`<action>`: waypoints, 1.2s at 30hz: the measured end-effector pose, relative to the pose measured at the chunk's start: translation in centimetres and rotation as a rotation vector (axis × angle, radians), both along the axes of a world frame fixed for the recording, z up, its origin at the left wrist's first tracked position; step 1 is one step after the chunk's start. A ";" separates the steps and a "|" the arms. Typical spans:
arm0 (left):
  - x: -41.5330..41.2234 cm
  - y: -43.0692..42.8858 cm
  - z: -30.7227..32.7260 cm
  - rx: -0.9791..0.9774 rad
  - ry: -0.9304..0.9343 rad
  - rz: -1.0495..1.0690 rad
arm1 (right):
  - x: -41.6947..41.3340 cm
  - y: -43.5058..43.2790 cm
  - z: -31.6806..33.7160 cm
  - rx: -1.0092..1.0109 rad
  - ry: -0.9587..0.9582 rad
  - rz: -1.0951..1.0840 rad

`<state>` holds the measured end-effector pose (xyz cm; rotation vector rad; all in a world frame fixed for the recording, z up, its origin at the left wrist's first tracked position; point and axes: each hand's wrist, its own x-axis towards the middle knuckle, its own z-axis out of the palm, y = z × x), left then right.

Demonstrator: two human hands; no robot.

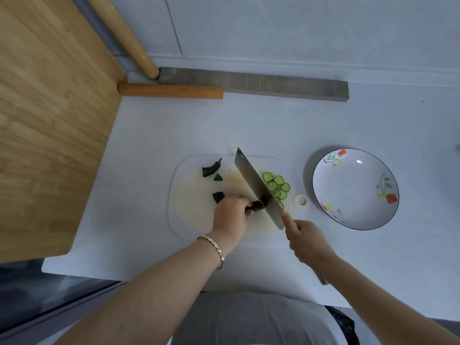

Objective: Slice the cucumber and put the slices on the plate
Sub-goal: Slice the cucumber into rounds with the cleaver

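On the white cutting board (194,215) my left hand (231,210) pinches the cucumber stub (256,207) steady against the cleaver (256,185) gripped in my right hand (306,240); slices (276,186) pile right, nearer the waiting plate (356,190)

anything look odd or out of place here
A small roll of tape lies on the counter between the cutting board and the plate; it has no part in slicing. The dark cucumber scraps on the board's left look like trimmed ends, not a spill.
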<state>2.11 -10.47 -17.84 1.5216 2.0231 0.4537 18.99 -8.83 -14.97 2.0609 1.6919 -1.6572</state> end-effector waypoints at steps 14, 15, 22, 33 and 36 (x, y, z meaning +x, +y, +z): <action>0.1 -0.1 -0.2 0.008 0.009 0.000 | -0.6 -0.2 0.1 0.050 -0.047 0.073; 0.1 -0.1 -0.2 0.009 0.007 0.002 | -0.8 -0.2 -0.1 0.052 -0.054 0.080; 0.1 -0.2 -0.5 0.049 -0.001 0.004 | 0.0 -0.3 0.2 0.003 0.007 -0.019; 0.2 -0.1 -0.4 0.058 0.025 0.000 | -0.8 -0.6 0.3 0.037 -0.003 0.027; 0.1 -0.2 -0.7 0.066 0.027 -0.002 | -1.2 -0.7 -0.3 0.048 -0.022 0.048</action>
